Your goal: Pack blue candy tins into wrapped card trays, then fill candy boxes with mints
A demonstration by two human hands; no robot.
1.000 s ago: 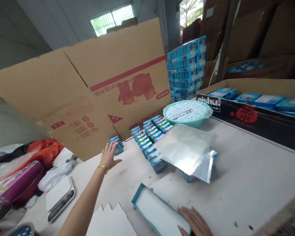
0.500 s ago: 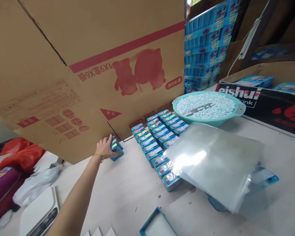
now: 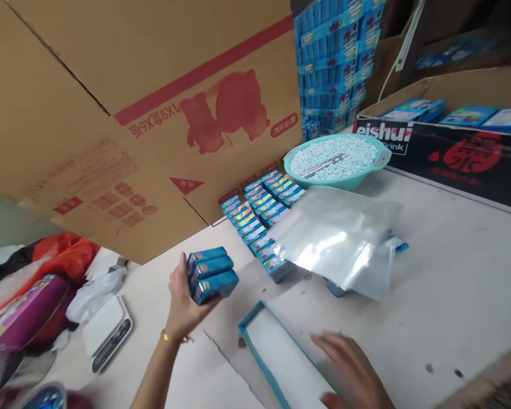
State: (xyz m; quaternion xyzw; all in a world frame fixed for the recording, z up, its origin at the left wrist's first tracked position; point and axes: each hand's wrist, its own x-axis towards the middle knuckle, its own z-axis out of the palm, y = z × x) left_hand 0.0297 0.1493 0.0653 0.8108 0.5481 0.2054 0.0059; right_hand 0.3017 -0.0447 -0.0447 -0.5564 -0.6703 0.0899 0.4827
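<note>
My left hand (image 3: 187, 307) grips a stack of three small blue boxes (image 3: 213, 274), lifted above the white table. Its thumb and fingers clasp the stack from both ends. Nearer to me lies a long shallow blue tray box (image 3: 262, 358) with a white inside. Over its right edge hovers my right hand (image 3: 353, 363), fingers apart and slightly blurred, holding nothing. Rows of similar small blue boxes (image 3: 255, 218) stand beyond on the table. Clear plastic sheets (image 3: 336, 233) cover part of these rows.
A big cardboard carton (image 3: 153, 130) walls off the back left. Behind the sheets sits a turquoise basin (image 3: 340, 179) of small white pieces with metal tongs (image 3: 323, 165). A black printed carton (image 3: 451, 153) stands right, a white scale (image 3: 106, 332) left, stacked blue packs (image 3: 332, 62) behind.
My left hand has lifted the small boxes from beside the carton and brought them nearer. My right hand has come into view by the tray box. The camera view has shifted.
</note>
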